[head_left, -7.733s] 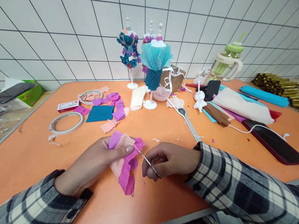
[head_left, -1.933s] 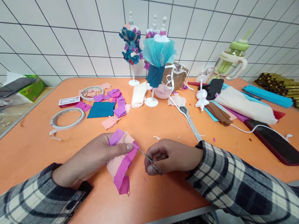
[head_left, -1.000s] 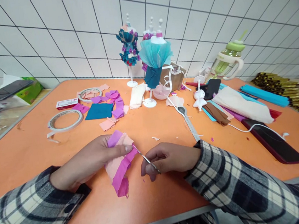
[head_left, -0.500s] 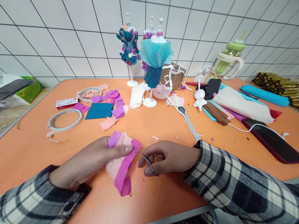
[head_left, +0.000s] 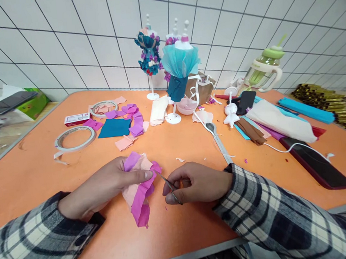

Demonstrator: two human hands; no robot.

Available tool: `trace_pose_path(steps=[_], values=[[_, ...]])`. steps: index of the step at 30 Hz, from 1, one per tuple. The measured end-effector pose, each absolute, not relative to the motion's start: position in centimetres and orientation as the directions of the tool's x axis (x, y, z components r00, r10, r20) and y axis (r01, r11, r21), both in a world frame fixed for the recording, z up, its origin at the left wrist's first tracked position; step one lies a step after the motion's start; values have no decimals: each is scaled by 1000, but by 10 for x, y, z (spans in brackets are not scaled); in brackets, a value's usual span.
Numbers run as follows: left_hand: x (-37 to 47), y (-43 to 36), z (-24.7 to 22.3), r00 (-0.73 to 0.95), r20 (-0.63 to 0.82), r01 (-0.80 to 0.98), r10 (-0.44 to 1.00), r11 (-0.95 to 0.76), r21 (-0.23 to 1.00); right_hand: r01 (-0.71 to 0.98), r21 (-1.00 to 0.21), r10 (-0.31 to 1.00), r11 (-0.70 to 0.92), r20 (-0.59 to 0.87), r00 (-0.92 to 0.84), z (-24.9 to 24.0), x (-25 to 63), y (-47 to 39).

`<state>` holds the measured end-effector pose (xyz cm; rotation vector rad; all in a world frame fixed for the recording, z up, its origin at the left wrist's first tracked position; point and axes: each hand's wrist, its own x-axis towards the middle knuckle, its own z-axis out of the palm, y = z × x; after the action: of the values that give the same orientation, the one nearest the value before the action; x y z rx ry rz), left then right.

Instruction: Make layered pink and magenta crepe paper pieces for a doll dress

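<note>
My left hand [head_left: 113, 183] pinches a bundle of crepe paper [head_left: 141, 198] in magenta, purple and pale peach, its lower end hanging over the table. My right hand [head_left: 194, 183] is closed on a small pair of metal scissors [head_left: 170, 186], with fingers in the handle. The scissor tips point up-left at the magenta edge beside my left thumb; whether the blades touch the paper is too small to tell. Beyond my hands lie a dark teal paper square [head_left: 115, 127], purple paper scraps [head_left: 137, 126] and a folded peach scrap [head_left: 125, 142].
Tape rolls [head_left: 75, 139] lie at the left. Small dress forms [head_left: 181, 62] in teal paper stand at the back near a pink bowl [head_left: 187, 106]. Right of my hands are a grey strap-like tool [head_left: 222, 145], crepe rolls [head_left: 280, 120], a dark phone [head_left: 317, 163] and a bottle [head_left: 262, 70].
The paper's magenta strip has shifted and turned slightly, its lower end now hanging a bit further left. My right hand with the scissors has moved very slightly right.
</note>
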<state>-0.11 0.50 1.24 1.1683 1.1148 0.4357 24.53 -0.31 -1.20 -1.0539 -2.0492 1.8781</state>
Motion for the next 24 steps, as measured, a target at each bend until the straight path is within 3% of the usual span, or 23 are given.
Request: trace_pose_path(steps=[5,12,24], values=[[-1,6,12,444,-445,236,778,377,896,341,-936,565,-88,-329,-757,-9,246,-3],[-2,6,12,432,-481,368,763,338,866,187,-958,523,-218,-277,-806,-7,246,-4],[2,5,15,416,-484,430,769,303,851,272,-946,525,-177,-325,-787,-5,245,-2]])
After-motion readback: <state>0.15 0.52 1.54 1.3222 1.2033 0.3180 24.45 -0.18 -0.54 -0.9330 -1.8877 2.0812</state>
